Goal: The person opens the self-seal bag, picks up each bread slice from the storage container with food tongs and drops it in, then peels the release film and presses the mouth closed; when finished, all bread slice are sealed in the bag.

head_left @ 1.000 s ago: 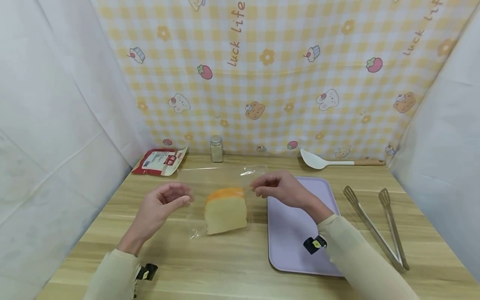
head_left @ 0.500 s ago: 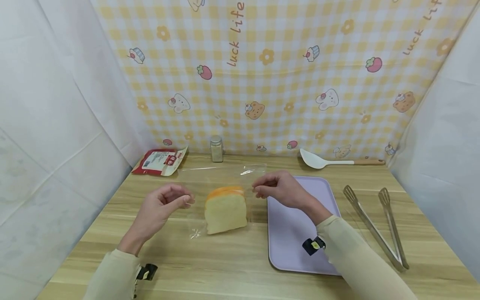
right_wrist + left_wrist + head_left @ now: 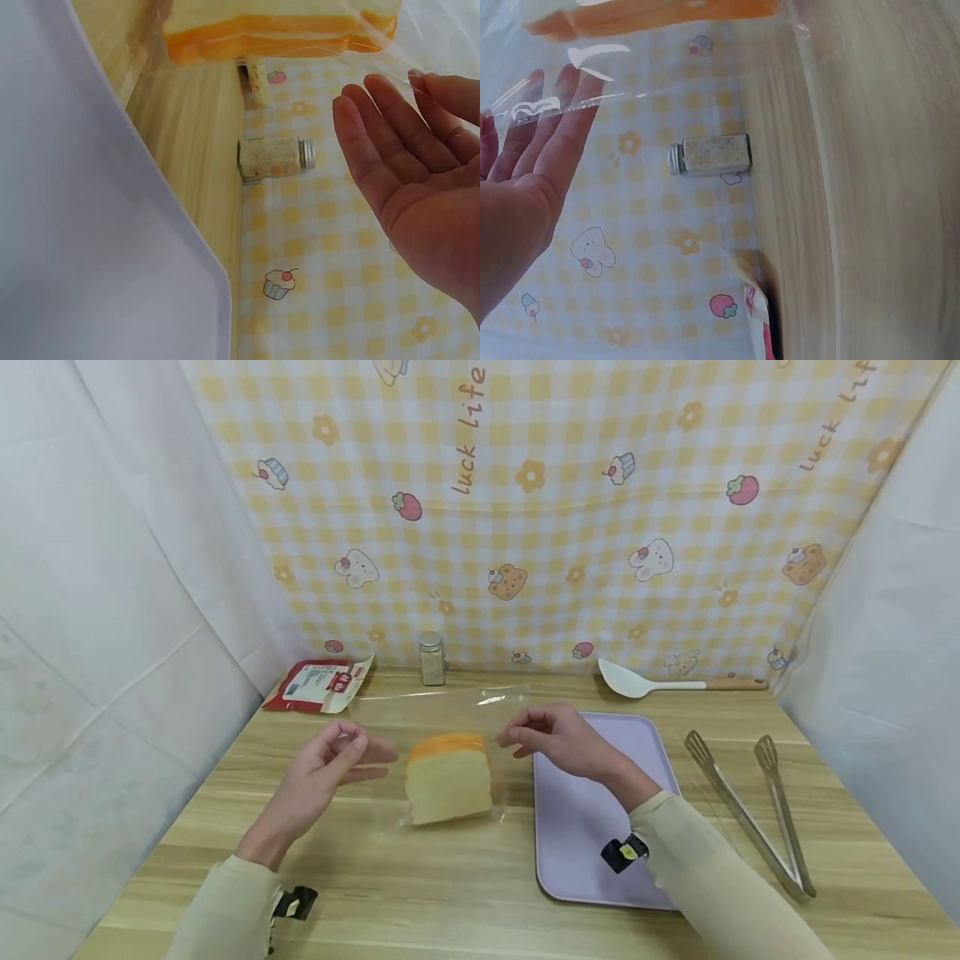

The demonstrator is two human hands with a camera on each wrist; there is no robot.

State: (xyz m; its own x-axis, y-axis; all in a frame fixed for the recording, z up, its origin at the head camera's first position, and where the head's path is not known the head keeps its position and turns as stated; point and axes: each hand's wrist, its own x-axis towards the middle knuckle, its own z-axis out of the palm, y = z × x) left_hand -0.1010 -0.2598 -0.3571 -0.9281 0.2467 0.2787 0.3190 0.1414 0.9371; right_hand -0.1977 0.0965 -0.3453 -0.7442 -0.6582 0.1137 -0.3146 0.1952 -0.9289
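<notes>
Slices of bread [image 3: 450,785] with an orange crust stand inside a clear plastic bag [image 3: 442,708] in the middle of the head view. My left hand [image 3: 318,770] pinches the bag's left edge between thumb and index finger, its other fingers stretched out toward the bread. At the opposite edge, my right hand [image 3: 561,742] pinches the film with thumb and index finger; the right wrist view shows its remaining fingers [image 3: 360,135] extended below the film. Both wrist views have the crust [image 3: 660,16] at the top, behind the transparent plastic.
A lilac tray [image 3: 600,868] lies under my right forearm. Metal tongs [image 3: 750,827] are farther right, with a white spatula [image 3: 626,679] behind them. A seasoning jar [image 3: 432,660] and a red-and-white packet [image 3: 318,687] are at the back, before a checked curtain [image 3: 532,527].
The fingers of my left hand have straightened and spread toward the bread. The bag and bread have shifted very slightly left; my right hand keeps nearly the same position.
</notes>
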